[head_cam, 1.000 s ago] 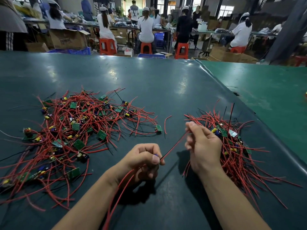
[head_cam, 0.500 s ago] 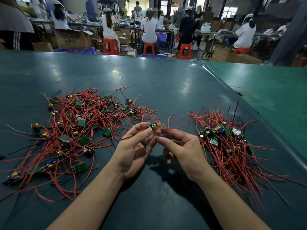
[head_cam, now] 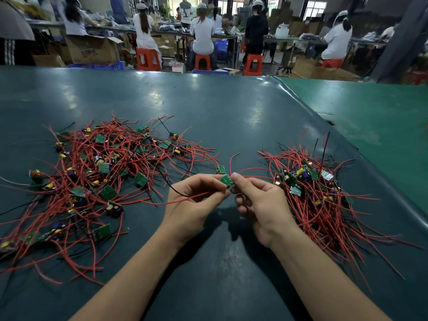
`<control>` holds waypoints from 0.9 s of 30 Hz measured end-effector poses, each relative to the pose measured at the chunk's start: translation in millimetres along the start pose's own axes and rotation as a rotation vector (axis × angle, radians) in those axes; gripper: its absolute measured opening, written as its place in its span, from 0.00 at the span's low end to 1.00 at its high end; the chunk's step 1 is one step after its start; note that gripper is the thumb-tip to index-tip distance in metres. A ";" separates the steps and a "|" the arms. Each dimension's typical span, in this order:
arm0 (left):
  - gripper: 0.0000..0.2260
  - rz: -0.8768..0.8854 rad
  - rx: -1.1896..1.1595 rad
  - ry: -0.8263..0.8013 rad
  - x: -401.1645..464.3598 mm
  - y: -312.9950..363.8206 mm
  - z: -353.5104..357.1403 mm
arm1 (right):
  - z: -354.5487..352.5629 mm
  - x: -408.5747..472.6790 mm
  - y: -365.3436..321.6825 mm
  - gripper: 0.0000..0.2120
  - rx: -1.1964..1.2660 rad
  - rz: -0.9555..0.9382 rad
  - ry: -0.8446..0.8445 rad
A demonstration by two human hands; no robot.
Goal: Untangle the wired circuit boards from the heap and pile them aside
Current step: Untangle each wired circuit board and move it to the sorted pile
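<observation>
Head view. Both hands raised just above the dark teal surface [head_cam: 231, 107], meeting at centre. Left hand [head_cam: 192, 202]: thumb and curled fingers [head_cam: 214, 179] pinch the left edge of one small green circuit board [head_cam: 226, 180]. Right hand [head_cam: 261, 205]: thumb tip and forefinger pinch the same board's right edge; remaining fingers curled under the palm. The board is held clear of the surface, between the two piles.

A thin red wire [head_cam: 185, 199] and a thin black wire [head_cam: 172, 187] trail from the held board leftward, passing in front of the left hand. Another red lead loops up and right from the board toward the right-hand pile.

Large tangled heap of red-wired green boards [head_cam: 92, 177] lies left of the hands, spread wide, with yellow and blue components mixed in. Smaller pile of wired boards [head_cam: 312, 191] lies just right of the right hand, its wires fanned toward the near-right edge.

Background: seated workers on red plastic stools [head_cam: 148, 59] at far benches.
</observation>
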State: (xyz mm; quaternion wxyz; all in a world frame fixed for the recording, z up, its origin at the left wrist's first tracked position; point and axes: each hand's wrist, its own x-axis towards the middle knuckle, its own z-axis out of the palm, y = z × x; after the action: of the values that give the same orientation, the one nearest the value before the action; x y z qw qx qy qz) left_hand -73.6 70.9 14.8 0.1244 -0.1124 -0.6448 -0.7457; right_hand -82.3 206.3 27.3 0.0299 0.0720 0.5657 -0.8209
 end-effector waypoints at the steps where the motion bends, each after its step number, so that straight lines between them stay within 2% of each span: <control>1: 0.10 0.033 0.056 -0.003 -0.7 -0.2 -0.3 | 0.0 -0.5 -0.2 0.10 0.013 0.030 -0.010; 4: 0.16 0.098 0.153 0.021 -4.0 0.8 -1.8 | -0.1 -1.6 -1.5 0.07 0.027 0.073 -0.022; 6: 0.14 0.106 0.165 0.001 -5.7 1.7 -1.5 | -0.3 -0.8 -3.0 0.05 0.023 0.044 0.005; 9: 0.11 0.072 0.120 -0.005 -7.2 2.6 1.0 | -1.2 2.6 -9.5 0.05 0.060 -0.043 0.087; 13: 0.13 0.101 0.058 0.026 -6.2 5.7 -3.6 | -17.4 8.3 -27.8 0.04 0.192 -0.193 0.235; 18: 0.11 0.139 0.033 0.056 -6.5 5.9 -7.0 | -22.4 7.7 -34.5 0.08 0.265 -0.335 0.303; 20: 0.09 0.139 -0.015 0.139 -2.8 4.8 -11.4 | -28.0 8.5 -39.2 0.10 0.344 -0.403 0.364; 22: 0.06 0.118 -0.142 0.253 2.3 4.7 -16.6 | -33.4 7.9 -40.9 0.12 0.310 -0.438 0.395; 24: 0.05 0.051 -0.314 0.276 4.9 5.8 -16.3 | -28.0 3.4 -32.5 0.10 0.081 -0.348 0.270; 26: 0.05 -0.057 -0.425 0.214 3.9 7.4 -12.5 | -12.7 -5.6 -17.3 0.04 -0.201 -0.220 -0.045; 27: 0.06 -0.108 -0.425 0.168 3.0 8.3 -11.1 | -5.9 -9.3 -9.9 0.10 -0.283 -0.191 -0.208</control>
State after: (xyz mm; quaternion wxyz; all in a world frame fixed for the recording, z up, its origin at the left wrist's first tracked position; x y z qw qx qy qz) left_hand -73.7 58.6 21.9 0.1110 -0.0388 -0.4660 -0.8769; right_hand -73.9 215.0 35.8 0.0200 -0.0719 0.6735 -0.7354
